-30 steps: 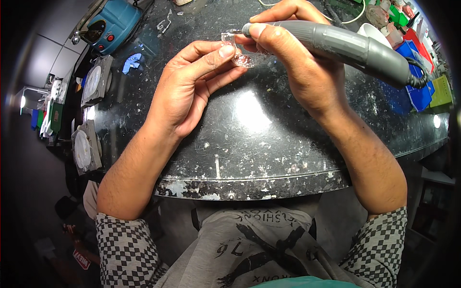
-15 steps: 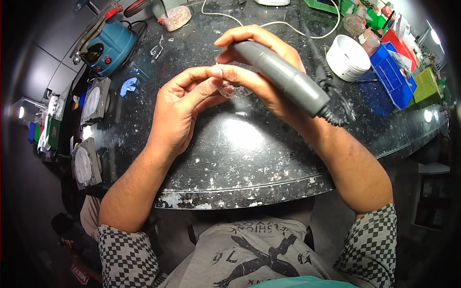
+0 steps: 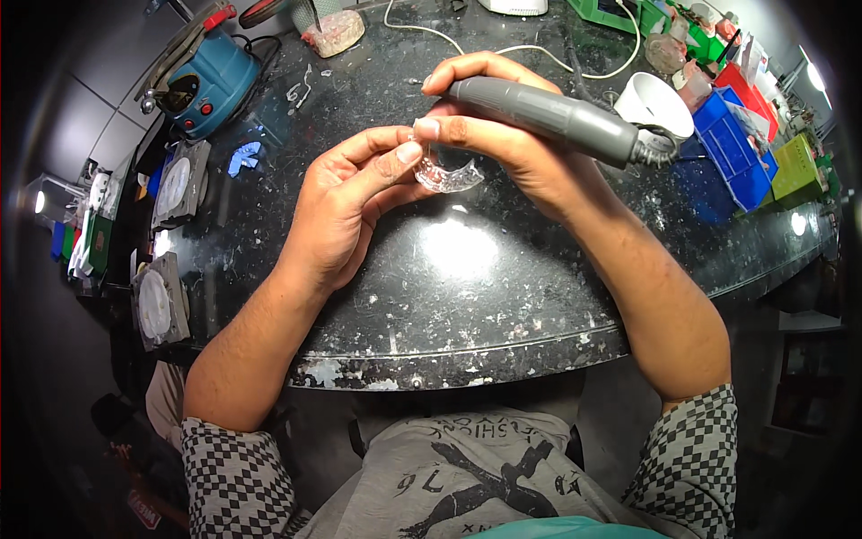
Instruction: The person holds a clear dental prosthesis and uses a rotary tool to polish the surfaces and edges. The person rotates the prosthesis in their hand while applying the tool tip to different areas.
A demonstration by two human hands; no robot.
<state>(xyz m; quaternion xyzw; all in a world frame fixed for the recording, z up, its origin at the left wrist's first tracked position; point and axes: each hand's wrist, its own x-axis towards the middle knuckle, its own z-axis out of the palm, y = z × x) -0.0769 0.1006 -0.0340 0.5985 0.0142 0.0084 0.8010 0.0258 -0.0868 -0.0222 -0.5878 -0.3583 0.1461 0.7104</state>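
- While both hands work close together over the bench (image 3: pixel 395 314), the clear curved piece (image 3: pixel 451 179) sits between them, raised off the surface.
- Left hand (image 3: pixel 339 198): closed in a pinch, thumb and index fingertip on the piece's upper-left end. Other fingers bent behind/below it, partly hidden.
- Clear piece: transparent, arch-shaped. Far end swings out to the right of the left fingertips and sits below the right thumb, unsupported on that side as far as visible.
- Right hand (image 3: pixel 530 157): wrapped round the grey handpiece (image 3: pixel 548 112), index finger along its upper side, thumb stretched left below it. Thumb tip right at the left fingertips; can't tell if it presses on the piece or just sits beside it.
- Handpiece: slanted, thick end to the right with a coiled cord (image 3: pixel 655 151). Thin metal bit (image 3: pixel 416 82) pokes out past the right index fingertip, pointing left. Bit is above the clear piece, apart from it.
- Around: white tub (image 3: pixel 654 108) just beyond the handpiece's cord end, blue bin (image 3: pixel 734 148) right of that; blue scrap (image 3: pixel 243 159) left of the left hand, blue machine (image 3: pixel 213 85) further back.
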